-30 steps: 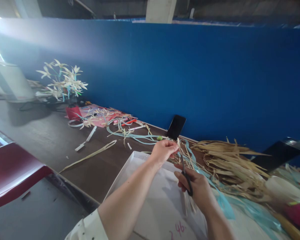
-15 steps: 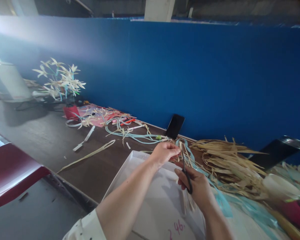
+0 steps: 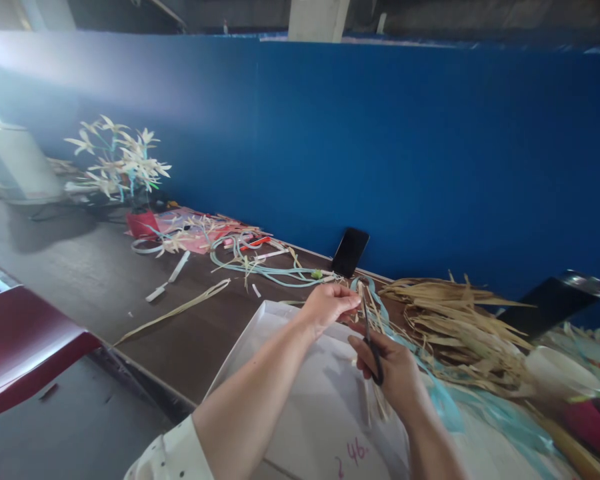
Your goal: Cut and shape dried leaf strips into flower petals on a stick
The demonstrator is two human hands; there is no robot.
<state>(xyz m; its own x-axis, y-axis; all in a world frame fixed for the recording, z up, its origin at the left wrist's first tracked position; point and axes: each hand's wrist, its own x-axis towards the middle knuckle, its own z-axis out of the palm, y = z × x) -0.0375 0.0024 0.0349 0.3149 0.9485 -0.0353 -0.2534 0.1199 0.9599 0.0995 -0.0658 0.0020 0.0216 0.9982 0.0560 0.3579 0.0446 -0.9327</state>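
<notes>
My right hand [image 3: 393, 367] is closed around the black handles of a pair of scissors [image 3: 378, 365], whose blades point up and away. Just beyond the blade tips' left side, my left hand [image 3: 333, 307] pinches with thumb and forefinger. What sits in that pinch is too small to make out. Both hands are above a white box lid [image 3: 300, 407] with pink handwriting, and a few pale strips [image 3: 377, 403] lie inside it. Behind the scissors is a bundle of thin straw-coloured strips [image 3: 375, 310].
Dried husks [image 3: 445, 327] lie at the right, near a dark bottle [image 3: 550, 307] and a white cup [image 3: 563, 373]. A phone [image 3: 350, 253] leans on the blue partition [image 3: 300, 147]. Pale blue cords [image 3: 275, 272] and a flower arrangement [image 3: 123, 160] are leftward. A red chair [image 3: 30, 340] is at lower left.
The right hand and scissors have shifted very slightly left. Otherwise the hands and the things around them look the same.
</notes>
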